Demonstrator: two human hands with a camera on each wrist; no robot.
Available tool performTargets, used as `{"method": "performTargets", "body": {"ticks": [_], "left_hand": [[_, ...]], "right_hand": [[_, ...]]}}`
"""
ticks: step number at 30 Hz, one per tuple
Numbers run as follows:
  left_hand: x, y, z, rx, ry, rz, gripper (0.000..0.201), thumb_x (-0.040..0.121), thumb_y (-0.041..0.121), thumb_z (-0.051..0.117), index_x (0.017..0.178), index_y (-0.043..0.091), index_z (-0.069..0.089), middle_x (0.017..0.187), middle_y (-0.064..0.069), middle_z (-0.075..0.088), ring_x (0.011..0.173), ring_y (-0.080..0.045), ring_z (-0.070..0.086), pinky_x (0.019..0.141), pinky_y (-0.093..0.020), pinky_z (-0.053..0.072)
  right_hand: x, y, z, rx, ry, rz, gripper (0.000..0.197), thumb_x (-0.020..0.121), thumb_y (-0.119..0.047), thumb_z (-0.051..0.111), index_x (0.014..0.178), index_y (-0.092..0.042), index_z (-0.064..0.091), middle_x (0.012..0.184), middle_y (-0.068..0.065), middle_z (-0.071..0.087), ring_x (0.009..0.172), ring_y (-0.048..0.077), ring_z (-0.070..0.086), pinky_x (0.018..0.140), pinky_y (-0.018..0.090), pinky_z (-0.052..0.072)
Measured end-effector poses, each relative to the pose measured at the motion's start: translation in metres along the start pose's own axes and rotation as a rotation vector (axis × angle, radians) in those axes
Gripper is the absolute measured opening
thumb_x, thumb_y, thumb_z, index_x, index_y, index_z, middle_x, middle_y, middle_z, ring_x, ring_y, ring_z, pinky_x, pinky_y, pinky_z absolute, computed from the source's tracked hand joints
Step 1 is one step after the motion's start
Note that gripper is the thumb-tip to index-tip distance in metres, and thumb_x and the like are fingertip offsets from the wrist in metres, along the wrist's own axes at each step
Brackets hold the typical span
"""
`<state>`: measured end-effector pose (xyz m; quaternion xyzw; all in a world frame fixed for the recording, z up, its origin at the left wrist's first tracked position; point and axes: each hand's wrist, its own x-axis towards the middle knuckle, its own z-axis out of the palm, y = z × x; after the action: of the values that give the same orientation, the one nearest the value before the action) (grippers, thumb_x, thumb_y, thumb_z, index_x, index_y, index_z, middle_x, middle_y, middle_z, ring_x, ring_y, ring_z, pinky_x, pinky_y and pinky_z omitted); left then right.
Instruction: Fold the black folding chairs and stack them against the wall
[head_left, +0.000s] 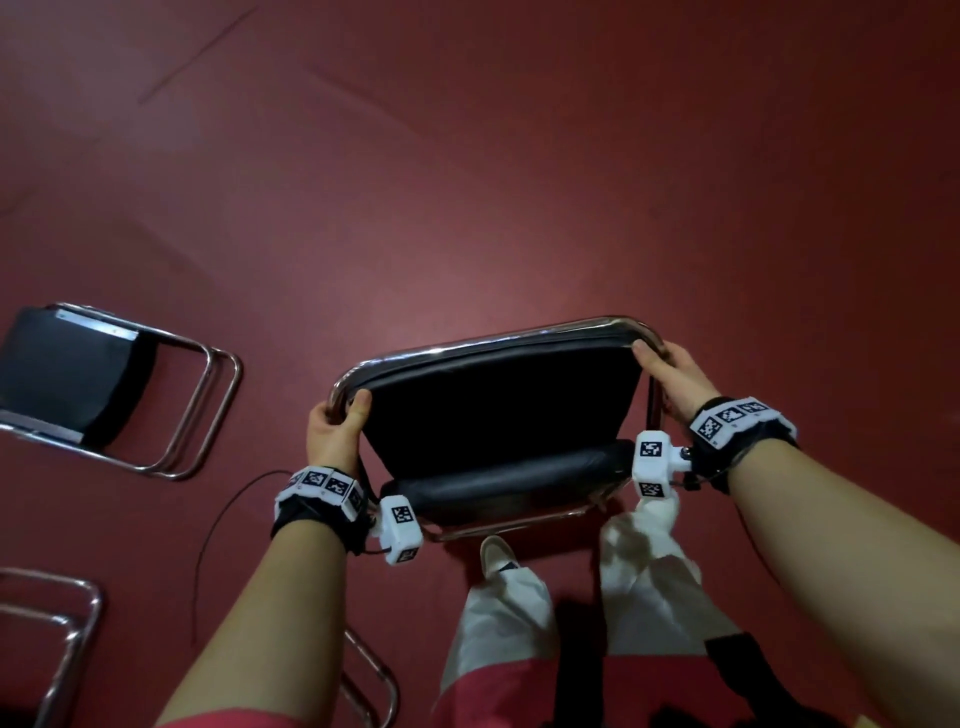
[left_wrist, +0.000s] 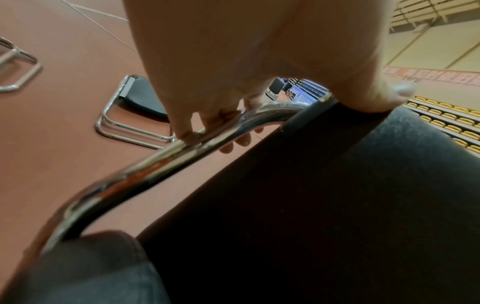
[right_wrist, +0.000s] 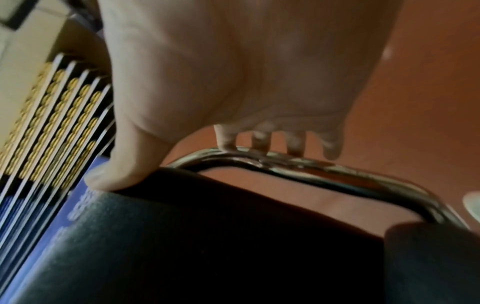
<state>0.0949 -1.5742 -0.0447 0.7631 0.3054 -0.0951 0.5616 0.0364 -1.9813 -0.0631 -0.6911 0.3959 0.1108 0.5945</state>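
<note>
Black padded folding chair with chrome tube frame (head_left: 498, 400) — our left hand (head_left: 332, 431) and right hand (head_left: 675, 379) have their fingers curled round its front corners, fold apparently under way; next we would carry it to the wall.

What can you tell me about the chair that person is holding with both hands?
The black folding chair has a dark padded seat and backrest that look like leatherette, set in a shiny chrome tube frame with rounded corners. It looks folded or nearly so. The left hand and right hand each grip a top corner, fingers curled over the tube, thumbs pressing on the black pad. It hangs before the person's legs above the red floor.
</note>
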Motion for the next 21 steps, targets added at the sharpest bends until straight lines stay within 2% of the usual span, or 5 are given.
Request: {"method": "performTargets", "body": {"ticks": [5,8,12,17,21], "left_hand": [[-0.006,0.029,0.049,0.009,-0.010,0.035,0.036,0.092,0.032,0.070,0.118,0.012,0.055,0.111,-0.005,0.061,0.101,-0.018,0.058,0.088,-0.029,0.041],[-0.014,0.050,0.090,0.011,-0.016,0.061,0.043,0.088,0.036,0.074,0.118,0.010,0.057,0.110,-0.005,0.064,0.099,-0.017,0.060,0.092,-0.032,0.045],[-0.030,0.078,0.160,0.077,-0.009,0.109,0.054,0.083,0.038,0.079,0.122,0.007,0.061,0.112,-0.006,0.068,0.099,-0.018,0.064,0.092,-0.032,0.050],[-0.062,0.125,0.275,0.212,-0.032,0.152,0.049,0.085,0.032,0.079,0.119,0.001,0.062,0.108,-0.010,0.067,0.096,-0.022,0.063,0.083,-0.030,0.047],[-0.101,0.163,0.374,0.206,-0.085,0.177,0.050,0.084,0.031,0.079,0.122,0.002,0.062,0.113,-0.012,0.068,0.104,-0.026,0.065,0.094,-0.036,0.051]], "right_hand": [[0.017,0.007,-0.034,0.083,0.069,0.021,0.085,0.064,-0.078,0.071,0.128,-0.024,0.055,0.122,-0.002,0.065,0.114,0.018,0.059,0.105,0.039,0.041],[0.031,0.008,-0.064,0.128,0.113,0.013,0.059,0.087,-0.055,0.064,0.129,-0.015,0.054,0.116,-0.001,0.061,0.108,0.016,0.055,0.091,0.029,0.035],[0.060,0.014,-0.121,0.158,0.141,0.010,0.048,0.090,-0.050,0.063,0.117,-0.010,0.062,0.104,0.004,0.066,0.091,0.018,0.061,0.070,0.022,0.042],[0.094,0.020,-0.223,0.254,0.173,0.089,0.031,0.090,-0.044,0.066,0.108,-0.018,0.063,0.096,-0.001,0.066,0.092,0.020,0.062,0.083,0.027,0.040],[0.109,0.011,-0.319,0.308,0.266,0.081,0.026,0.091,-0.043,0.065,0.104,-0.020,0.061,0.097,0.000,0.064,0.092,0.019,0.059,0.083,0.026,0.038]]}}
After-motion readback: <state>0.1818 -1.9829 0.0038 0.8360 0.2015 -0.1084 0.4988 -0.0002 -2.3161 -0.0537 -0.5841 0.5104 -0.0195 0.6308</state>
